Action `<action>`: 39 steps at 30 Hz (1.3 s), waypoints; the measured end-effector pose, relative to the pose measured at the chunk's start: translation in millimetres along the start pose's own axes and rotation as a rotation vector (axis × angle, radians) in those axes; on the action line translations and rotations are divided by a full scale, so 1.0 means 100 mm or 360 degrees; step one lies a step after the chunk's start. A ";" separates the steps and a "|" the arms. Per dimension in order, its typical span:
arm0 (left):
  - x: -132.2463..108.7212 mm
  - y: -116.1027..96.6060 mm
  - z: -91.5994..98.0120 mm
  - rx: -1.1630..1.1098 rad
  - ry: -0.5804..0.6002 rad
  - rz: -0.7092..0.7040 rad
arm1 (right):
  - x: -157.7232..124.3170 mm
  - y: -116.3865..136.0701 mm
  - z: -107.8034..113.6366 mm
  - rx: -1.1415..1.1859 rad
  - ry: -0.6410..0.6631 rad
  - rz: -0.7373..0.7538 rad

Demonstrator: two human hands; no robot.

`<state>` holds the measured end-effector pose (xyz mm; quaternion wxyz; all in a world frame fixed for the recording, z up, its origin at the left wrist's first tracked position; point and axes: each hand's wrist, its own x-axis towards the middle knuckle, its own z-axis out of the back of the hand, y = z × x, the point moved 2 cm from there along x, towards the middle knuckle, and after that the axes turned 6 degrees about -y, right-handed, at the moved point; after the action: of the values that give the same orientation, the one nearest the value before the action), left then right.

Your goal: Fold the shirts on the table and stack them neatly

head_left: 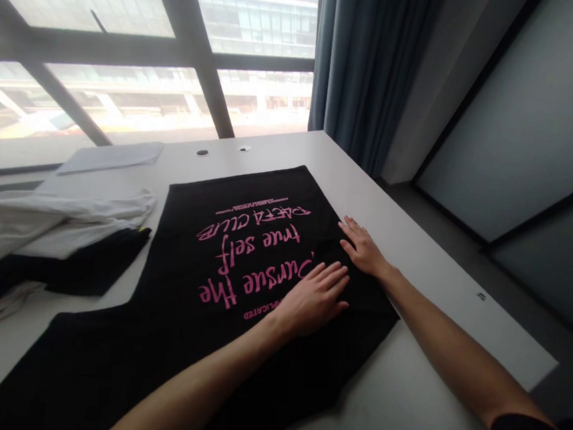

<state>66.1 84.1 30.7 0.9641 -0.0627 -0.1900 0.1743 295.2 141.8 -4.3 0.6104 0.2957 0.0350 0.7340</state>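
A black T-shirt (175, 339) with pink lettering lies spread on the white table, its print upside down to me. Flat on the shirt, over part of the lettering, rests my left hand (313, 299), fingers stretched out and nothing held. My right hand (362, 247) lies at the shirt's right edge, its fingers spread over the cloth. The wrist and forearm extend across the bare tabletop. Part of the print is hidden under my left hand, and my left forearm covers some of the shirt's lower part.
Crumpled grey and black clothes (64, 236) are piled at the left. Behind them lies a folded light grey cloth (111, 158). Two round cable holes (202, 153) are near the back edge of the table (439, 302). Windows and a blue curtain (364, 68) stand beyond.
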 end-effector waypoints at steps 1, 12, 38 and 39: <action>-0.01 -0.08 -0.01 -0.0070 0.0049 -0.0104 | 0.00 -0.01 -0.02 -0.0018 0.0060 -0.0014; -0.13 -0.28 -0.16 -0.0372 0.0267 -0.0246 | 0.00 -0.01 -0.01 0.0067 -0.0003 -0.0043; 0.23 -0.66 -0.41 -0.0354 0.0217 -0.0331 | 0.04 0.05 0.02 0.0097 -0.0008 -0.0106; 0.23 -0.67 -0.41 -0.0351 0.0215 -0.0332 | 0.04 0.04 0.02 0.0124 -0.0060 -0.0122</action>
<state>123.0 28.1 13.9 0.9748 -0.1596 -0.1484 0.0468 292.9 143.9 0.7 0.6264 0.3316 0.0634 0.7026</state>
